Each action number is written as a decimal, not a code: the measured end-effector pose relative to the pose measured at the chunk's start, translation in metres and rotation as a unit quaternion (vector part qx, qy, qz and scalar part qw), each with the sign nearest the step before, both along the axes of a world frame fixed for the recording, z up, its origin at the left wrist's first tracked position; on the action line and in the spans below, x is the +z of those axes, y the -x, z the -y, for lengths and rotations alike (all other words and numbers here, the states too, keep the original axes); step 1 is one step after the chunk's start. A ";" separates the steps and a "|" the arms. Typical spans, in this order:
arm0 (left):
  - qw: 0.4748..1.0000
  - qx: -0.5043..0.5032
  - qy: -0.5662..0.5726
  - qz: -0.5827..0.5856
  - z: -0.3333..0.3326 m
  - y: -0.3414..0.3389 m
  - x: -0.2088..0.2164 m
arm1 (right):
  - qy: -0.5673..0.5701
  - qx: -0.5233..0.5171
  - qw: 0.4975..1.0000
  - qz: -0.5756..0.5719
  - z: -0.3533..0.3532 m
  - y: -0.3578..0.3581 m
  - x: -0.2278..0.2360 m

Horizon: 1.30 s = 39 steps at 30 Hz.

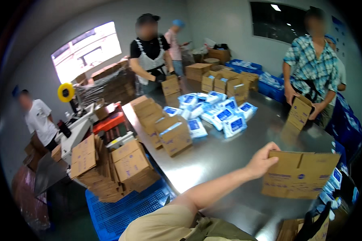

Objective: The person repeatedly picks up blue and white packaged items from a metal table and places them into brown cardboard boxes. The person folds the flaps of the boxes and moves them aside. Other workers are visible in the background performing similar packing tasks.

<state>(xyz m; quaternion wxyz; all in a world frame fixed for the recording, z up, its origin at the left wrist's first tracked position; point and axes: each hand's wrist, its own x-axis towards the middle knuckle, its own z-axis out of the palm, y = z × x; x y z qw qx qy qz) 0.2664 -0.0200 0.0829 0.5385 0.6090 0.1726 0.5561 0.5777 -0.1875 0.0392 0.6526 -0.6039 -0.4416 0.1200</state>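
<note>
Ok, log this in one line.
left hand: holding brown carton | right hand: not visible | blue-white packs: piled on metal table

Grey walls [221,36] — bright window [86,52] left, dark window [275,24] right — stand beyond a shiny metal table [225,154].

The carton [301,178] in the left hand [263,161] extends right of the grip; ahead-left of it, packets [222,116] lie on the table [213,154], boxes [236,90] behind them.
</note>
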 end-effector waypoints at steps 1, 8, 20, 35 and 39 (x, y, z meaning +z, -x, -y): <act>0.995 0.020 -0.055 -0.078 0.004 0.040 0.003 | -0.010 0.034 0.997 -0.064 -0.027 0.008 0.005; 0.968 0.206 0.142 -0.035 0.017 0.137 -0.084 | 0.051 0.342 0.932 -0.109 -0.150 0.173 -0.021; 0.937 0.235 0.069 -0.250 0.027 0.126 -0.085 | 0.115 0.310 0.859 0.392 -0.129 0.215 -0.006; 0.914 0.200 0.046 -0.350 0.058 0.130 -0.065 | 0.072 0.331 0.937 0.082 -0.156 0.160 -0.008; 0.880 -0.013 0.461 0.115 0.066 0.126 -0.192 | 0.284 0.319 0.865 0.264 -0.146 0.204 0.001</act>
